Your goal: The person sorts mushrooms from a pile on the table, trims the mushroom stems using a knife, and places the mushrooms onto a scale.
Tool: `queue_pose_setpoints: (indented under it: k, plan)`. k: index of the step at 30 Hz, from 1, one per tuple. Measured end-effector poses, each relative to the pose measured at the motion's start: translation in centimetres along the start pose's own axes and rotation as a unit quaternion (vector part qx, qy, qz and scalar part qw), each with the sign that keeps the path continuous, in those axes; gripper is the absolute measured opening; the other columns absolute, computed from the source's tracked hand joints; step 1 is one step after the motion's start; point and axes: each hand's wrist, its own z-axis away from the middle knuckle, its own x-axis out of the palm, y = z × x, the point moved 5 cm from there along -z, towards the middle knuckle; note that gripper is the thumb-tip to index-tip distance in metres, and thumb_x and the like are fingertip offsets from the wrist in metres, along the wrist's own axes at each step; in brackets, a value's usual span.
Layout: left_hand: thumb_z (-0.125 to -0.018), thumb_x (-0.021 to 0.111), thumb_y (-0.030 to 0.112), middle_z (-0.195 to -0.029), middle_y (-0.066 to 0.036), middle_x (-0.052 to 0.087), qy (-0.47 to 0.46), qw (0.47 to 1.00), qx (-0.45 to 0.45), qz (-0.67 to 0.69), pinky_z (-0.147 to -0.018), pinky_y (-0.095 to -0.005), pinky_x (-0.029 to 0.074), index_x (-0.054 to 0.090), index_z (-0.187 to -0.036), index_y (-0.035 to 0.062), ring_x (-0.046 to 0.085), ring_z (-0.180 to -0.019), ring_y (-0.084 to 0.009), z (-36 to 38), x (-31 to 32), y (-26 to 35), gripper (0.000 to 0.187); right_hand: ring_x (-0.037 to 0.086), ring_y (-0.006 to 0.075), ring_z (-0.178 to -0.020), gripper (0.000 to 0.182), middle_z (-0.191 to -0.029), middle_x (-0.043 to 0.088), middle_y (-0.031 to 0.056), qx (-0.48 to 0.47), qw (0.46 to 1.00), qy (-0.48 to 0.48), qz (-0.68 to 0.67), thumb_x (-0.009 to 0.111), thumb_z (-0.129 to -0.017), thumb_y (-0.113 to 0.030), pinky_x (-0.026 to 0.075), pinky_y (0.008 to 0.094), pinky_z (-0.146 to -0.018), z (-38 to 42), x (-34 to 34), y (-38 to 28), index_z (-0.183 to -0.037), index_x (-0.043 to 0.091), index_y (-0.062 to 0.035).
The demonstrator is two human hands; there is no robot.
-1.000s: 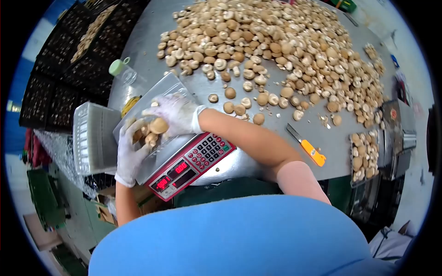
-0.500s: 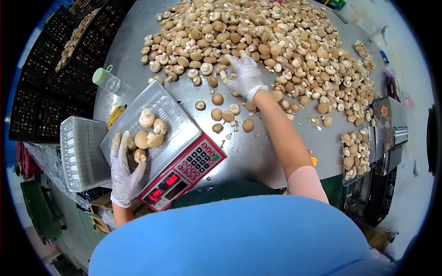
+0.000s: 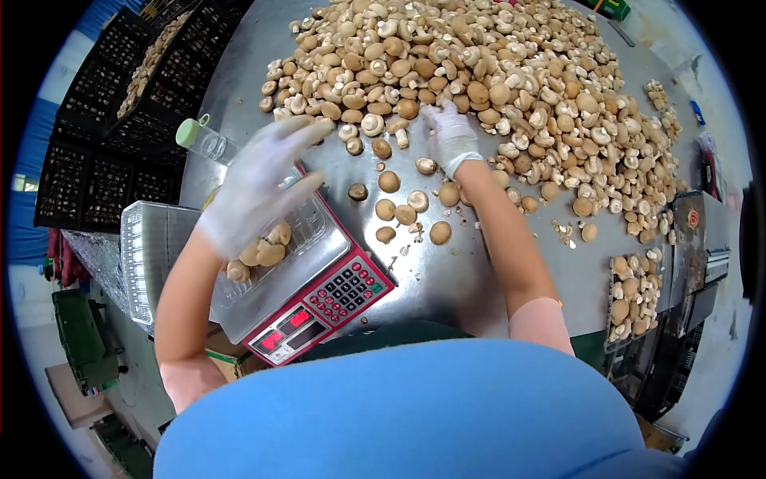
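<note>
My left hand [image 3: 259,184], in a white glove and blurred, is raised over the scale with thumb and fingers apart and nothing seen in it. Under it, a clear plastic tray [image 3: 319,234] holds several tan mushrooms [image 3: 270,254], partly hidden by the hand. The tray rests on a scale [image 3: 347,289] with a red keypad panel and lit red digits. My gloved right hand [image 3: 452,136] reaches to the near edge of a large mushroom pile [image 3: 487,80], fingers stretched out among the mushrooms; their tips are partly hidden.
Loose mushrooms [image 3: 405,214] lie on the metal table [image 3: 447,279] between scale and pile. A stack of clear trays [image 3: 155,255] stands left of the scale, near a green-lidded bottle [image 3: 209,144]. Black crates [image 3: 120,160] line the left. A filled tray [image 3: 634,295] sits at right.
My left hand has let go of the mushrooms in the tray and moved up and forward over the scale. My right hand has shifted slightly right along the pile's edge.
</note>
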Motion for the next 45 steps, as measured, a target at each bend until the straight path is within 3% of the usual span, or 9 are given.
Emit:
queue_pose_setpoints:
  k: [8,12,17,23,31,34,39,43,45]
  plan:
    - [-0.077,0.07,0.0,-0.154,-0.015,0.032,-0.309,0.902,0.08,-0.29,-0.093,-0.0431,0.056,0.025,-0.157,0.034,0.044,-0.136,-0.0379,-13.8,16.4,-2.1,0.097,0.065,0.0285,-0.11,0.035,-0.123,0.066,0.0165,0.134,0.897,0.04,-0.418,0.062,-0.088,-0.014,0.052,0.0365,-0.094,1.4,-1.6,9.7,-0.123,0.063,-0.0106]
    - [-0.088,0.061,0.009,-0.115,-0.013,0.051,-0.138,0.935,0.166,-0.28,-0.075,-0.0391,0.06,0.059,-0.119,0.014,0.055,-0.111,-0.0338,-14.7,19.1,-3.5,0.032,0.062,0.0141,-0.105,0.026,-0.112,0.07,0.0034,0.22,0.69,-0.019,-0.689,0.063,-0.094,-0.013,0.05,0.0282,-0.092,3.5,-4.2,11.5,-0.117,0.07,-0.0051]
    - [-0.086,0.062,0.009,-0.113,-0.013,0.053,-0.142,0.938,0.165,-0.269,-0.075,-0.0378,0.059,0.061,-0.114,0.0131,0.056,-0.111,-0.0321,-15.0,19.3,-4.2,0.028,0.063,0.0173,-0.107,0.032,-0.121,0.066,0.0084,0.027,0.946,-0.019,-0.321,0.066,-0.094,-0.016,0.051,0.0287,-0.094,3.5,-5.8,9.9,-0.125,0.066,-0.0088]
    - [-0.079,0.067,0.003,-0.114,-0.015,0.053,-0.153,0.963,0.146,-0.17,-0.083,-0.0422,0.054,0.06,-0.117,0.0131,0.055,-0.11,-0.035,-14.9,17.3,-4.9,0.04,0.062,0.0287,-0.113,0.052,-0.133,0.057,0.0129,-0.071,0.986,-0.035,-0.143,0.074,-0.085,-0.026,0.048,0.0378,-0.102,2.1,-4.1,1.3,-0.134,0.061,-0.0147]
    - [-0.074,0.069,-0.005,-0.125,-0.009,0.062,-0.118,0.977,-0.058,0.166,-0.098,-0.033,0.049,0.052,-0.139,0.0077,0.058,-0.116,-0.021,-12.2,11.2,-8.4,0.069,0.065,0.0336,-0.108,0.034,-0.117,0.065,0.0183,-0.041,0.983,-0.169,-0.055,0.069,-0.086,-0.02,0.051,0.0416,-0.094,-1.5,-0.9,-2.5,-0.119,0.069,-0.0115]
    - [-0.072,0.068,-0.012,-0.126,-0.001,0.06,-0.11,0.811,-0.144,0.557,-0.1,-0.03,0.049,0.05,-0.141,0.0083,0.057,-0.116,-0.0133,-8.4,9.4,-9.3,0.075,0.067,0.0264,-0.101,0.038,-0.111,0.069,0.0145,0.005,0.935,-0.145,-0.325,0.071,-0.088,-0.029,0.051,0.0352,-0.09,-0.8,-1.6,-1.9,-0.119,0.069,-0.0077]
    - [-0.073,0.079,-0.001,-0.126,-0.003,0.057,-0.041,0.735,-0.134,0.663,-0.105,-0.0319,0.045,0.052,-0.134,0.0091,0.055,-0.121,-0.0155,-1.7,5.3,-8.7,0.068,0.065,0.0124,-0.095,0.034,-0.104,0.071,0.0033,0.099,0.784,-0.203,-0.578,0.068,-0.094,-0.027,0.051,0.0253,-0.081,2.4,-5.1,-6.1,-0.12,0.069,-0.0058]
    - [-0.069,0.086,0.013,-0.127,-0.005,0.057,0.003,0.724,-0.113,0.68,-0.109,-0.037,0.044,0.053,-0.13,0.0096,0.055,-0.123,-0.0204,3.7,2.7,-10.5,0.07,0.059,0.0083,-0.077,0.03,-0.095,0.068,-0.0009,0.046,0.791,-0.244,-0.559,0.067,-0.095,-0.024,0.049,0.0227,-0.069,3.5,-7.8,-12.5,-0.119,0.069,-0.0063]
    - [-0.078,0.073,-0.007,-0.129,-0.005,0.059,0.036,0.744,-0.06,0.665,-0.106,-0.0351,0.049,0.052,-0.134,0.01,0.058,-0.122,-0.0184,7.0,0.3,-10.9,0.062,0.056,0.0077,-0.071,0.03,-0.094,0.066,-0.0006,0.02,0.79,-0.245,-0.561,0.068,-0.095,-0.026,0.049,0.0226,-0.066,3.8,-7.2,-15.6,-0.119,0.069,-0.0074]
